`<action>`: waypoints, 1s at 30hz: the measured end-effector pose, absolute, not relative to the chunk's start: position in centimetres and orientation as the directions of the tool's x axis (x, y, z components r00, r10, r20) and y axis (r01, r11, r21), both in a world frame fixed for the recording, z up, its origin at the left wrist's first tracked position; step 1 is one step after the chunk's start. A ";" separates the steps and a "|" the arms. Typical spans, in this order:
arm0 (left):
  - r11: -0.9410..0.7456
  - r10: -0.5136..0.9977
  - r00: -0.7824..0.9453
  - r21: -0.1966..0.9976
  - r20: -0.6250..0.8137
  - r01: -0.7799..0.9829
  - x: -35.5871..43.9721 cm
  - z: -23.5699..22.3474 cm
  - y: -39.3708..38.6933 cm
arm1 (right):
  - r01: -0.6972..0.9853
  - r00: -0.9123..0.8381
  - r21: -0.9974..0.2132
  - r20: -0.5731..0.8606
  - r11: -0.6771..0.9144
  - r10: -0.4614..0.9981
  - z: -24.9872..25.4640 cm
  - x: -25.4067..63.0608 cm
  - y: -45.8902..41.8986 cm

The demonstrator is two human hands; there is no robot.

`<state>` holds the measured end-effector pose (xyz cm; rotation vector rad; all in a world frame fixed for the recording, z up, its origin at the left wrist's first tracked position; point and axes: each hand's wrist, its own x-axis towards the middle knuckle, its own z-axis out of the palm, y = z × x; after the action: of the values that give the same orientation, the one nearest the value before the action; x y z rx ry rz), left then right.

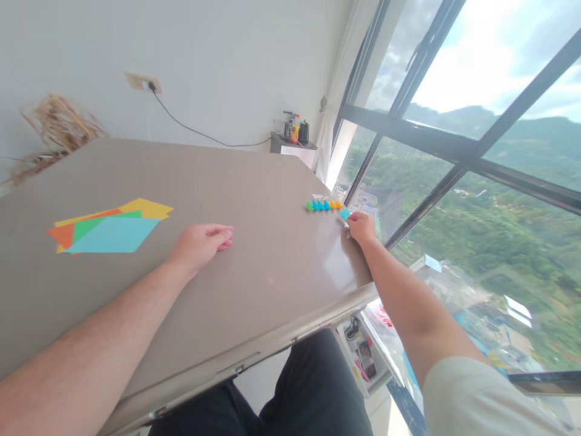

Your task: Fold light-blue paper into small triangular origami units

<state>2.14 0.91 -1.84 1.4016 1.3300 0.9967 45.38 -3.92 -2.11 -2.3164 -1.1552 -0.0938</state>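
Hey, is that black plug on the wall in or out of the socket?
In: the black plug sits against the wall socket, and its cord hangs away from it along the wall.

Pale wall (218,54), 1 outlet (143,82); daylight through dark-framed window (472,157); green hills (481,212).

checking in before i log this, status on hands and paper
Right hand at small blue folded piece, grip unclear; left hand resting on table; colored paper sheets lying left, untouched.
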 end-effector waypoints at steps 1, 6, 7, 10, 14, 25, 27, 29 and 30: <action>0.022 0.996 0.082 0.970 -0.043 0.240 2.1 -1.8 0.9 | 0.756 0.632 -0.431 0.287 -0.492 0.720 -2.2 45.3 -3.6; 0.029 0.995 0.083 0.963 -0.054 0.270 2.1 -1.6 0.8 | 0.757 0.637 -0.398 0.275 -0.518 0.720 -2.5 45.1 -2.5; 0.030 0.995 0.083 0.960 -0.055 0.278 2.1 -1.6 0.8 | 0.758 0.637 -0.393 0.275 -0.521 0.720 -2.6 45.1 -2.5; 0.031 0.995 0.087 0.958 -0.058 0.286 2.1 -1.8 0.8 | 0.761 0.635 -0.382 0.278 -0.524 0.721 -2.8 45.3 -2.4; 0.020 0.994 0.097 0.959 -0.049 0.281 2.0 -2.0 1.0 | 0.767 0.630 -0.373 0.282 -0.522 0.724 -2.8 45.4 -2.3; 0.020 0.992 0.112 0.951 -0.057 0.310 1.9 -2.0 1.1 | 0.774 0.626 -0.345 0.283 -0.532 0.727 -2.8 45.3 -2.2; 0.021 0.991 0.115 0.947 -0.061 0.322 1.9 -1.9 1.1 | 0.775 0.624 -0.339 0.281 -0.533 0.729 -2.8 45.3 -2.2; 0.018 0.991 0.116 0.945 -0.060 0.328 1.9 -1.9 1.1 | 0.778 0.621 -0.334 0.281 -0.532 0.731 -2.7 45.3 -2.2; 0.019 0.991 0.116 0.944 -0.061 0.330 1.9 -1.9 1.0 | 0.779 0.620 -0.332 0.282 -0.532 0.732 -2.7 45.3 -2.2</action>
<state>1.88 1.03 -1.85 1.4742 1.3700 0.9080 45.31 -2.19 -2.74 -2.4203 -1.1985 -0.1496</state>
